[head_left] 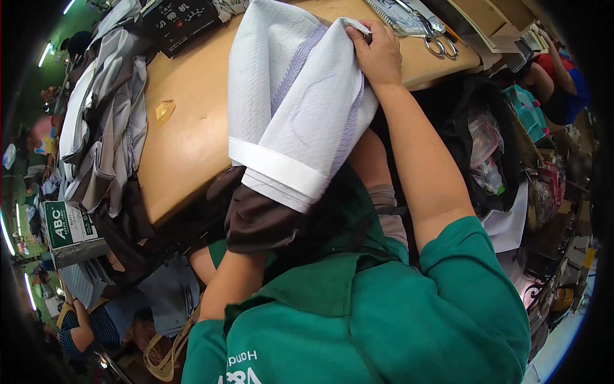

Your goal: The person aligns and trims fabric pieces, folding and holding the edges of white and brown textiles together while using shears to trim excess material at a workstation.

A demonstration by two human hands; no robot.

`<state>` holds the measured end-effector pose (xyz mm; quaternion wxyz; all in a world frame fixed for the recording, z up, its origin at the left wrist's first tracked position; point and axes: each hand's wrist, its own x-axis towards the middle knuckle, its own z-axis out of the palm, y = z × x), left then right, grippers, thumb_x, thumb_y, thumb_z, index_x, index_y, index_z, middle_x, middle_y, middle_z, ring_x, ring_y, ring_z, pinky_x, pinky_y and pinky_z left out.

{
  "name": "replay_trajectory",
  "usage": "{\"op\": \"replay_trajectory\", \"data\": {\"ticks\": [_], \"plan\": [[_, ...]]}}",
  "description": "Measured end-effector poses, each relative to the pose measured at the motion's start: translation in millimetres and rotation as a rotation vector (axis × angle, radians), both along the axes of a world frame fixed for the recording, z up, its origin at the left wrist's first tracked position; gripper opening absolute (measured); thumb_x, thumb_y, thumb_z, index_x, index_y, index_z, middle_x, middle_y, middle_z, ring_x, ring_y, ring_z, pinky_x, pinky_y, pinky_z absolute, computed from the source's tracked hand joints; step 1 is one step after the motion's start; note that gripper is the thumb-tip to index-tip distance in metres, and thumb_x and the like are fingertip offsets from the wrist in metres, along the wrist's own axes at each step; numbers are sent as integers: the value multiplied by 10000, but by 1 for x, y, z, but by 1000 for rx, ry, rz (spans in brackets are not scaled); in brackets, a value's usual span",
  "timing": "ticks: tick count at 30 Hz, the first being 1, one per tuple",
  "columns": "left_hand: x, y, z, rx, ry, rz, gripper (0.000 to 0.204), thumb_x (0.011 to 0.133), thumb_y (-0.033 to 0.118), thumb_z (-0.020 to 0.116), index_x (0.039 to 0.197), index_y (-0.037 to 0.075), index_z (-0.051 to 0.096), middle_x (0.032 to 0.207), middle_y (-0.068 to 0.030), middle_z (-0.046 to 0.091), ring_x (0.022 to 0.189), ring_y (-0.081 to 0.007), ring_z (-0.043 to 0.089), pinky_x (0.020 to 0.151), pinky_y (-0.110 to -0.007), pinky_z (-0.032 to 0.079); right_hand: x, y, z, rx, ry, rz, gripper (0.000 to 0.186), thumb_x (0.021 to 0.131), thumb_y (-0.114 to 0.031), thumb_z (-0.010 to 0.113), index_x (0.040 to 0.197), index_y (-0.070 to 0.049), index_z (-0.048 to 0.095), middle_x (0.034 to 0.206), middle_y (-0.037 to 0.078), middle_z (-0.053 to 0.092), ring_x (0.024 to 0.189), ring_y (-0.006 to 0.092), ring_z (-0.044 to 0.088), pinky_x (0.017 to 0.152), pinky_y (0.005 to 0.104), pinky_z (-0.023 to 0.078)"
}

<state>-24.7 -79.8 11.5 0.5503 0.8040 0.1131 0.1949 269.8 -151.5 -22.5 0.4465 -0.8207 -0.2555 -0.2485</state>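
A white textured fabric piece (313, 102) with purple overlock stitching along its seams rises in front of me over the table edge. A smooth white band (278, 168) crosses its lower part, and dark brown cloth (265, 214) hangs below. My right hand (380, 54) pinches the top right corner of the white fabric, fingers closed on it. My left forearm (236, 278) goes up into the brown cloth. The left hand itself is hidden inside, so its fingers do not show.
On the tan table (185, 134) lie scissors (435, 41), a spiral notebook (400, 16), a black box (176, 25) and a small yellowish piece (164, 111). Grey and white fabric pieces (105, 128) drape over its left side. A dark bag (473, 121) with plastic wrapping is at right. Other people are around.
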Motion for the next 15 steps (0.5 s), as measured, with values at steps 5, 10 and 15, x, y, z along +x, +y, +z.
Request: {"op": "replay_trajectory", "data": {"ticks": [5, 10, 15], "plan": [[-19, 8, 15, 287, 1, -135, 595, 703, 387, 735, 1107, -15, 562, 1172, -156, 536, 983, -262, 556, 871, -328, 429, 2, -2, -4, -56, -92, -25, 409, 802, -473, 605, 995, -113, 627, 966, 108, 607, 931, 296, 558, 803, 403, 443], [-22, 0, 26, 266, 52, -144, 593, 688, 390, 751, 1083, -19, 583, 1153, -153, 553, 952, -260, 579, 852, -328, 446, 3, -1, -4, -78, -75, -43, 412, 799, -475, 606, 1004, -118, 626, 967, 108, 606, 932, 295, 560, 804, 405, 444], [-3, -39, 12, -330, 170, 239, 464, 756, 248, 720, 1094, -27, 561, 1033, -95, 615, 918, -173, 567, 808, -282, 448, 4, -2, -6, -60, -81, -32, 409, 801, -475, 604, 1012, -126, 626, 982, 106, 605, 935, 294, 559, 807, 402, 442]]}}
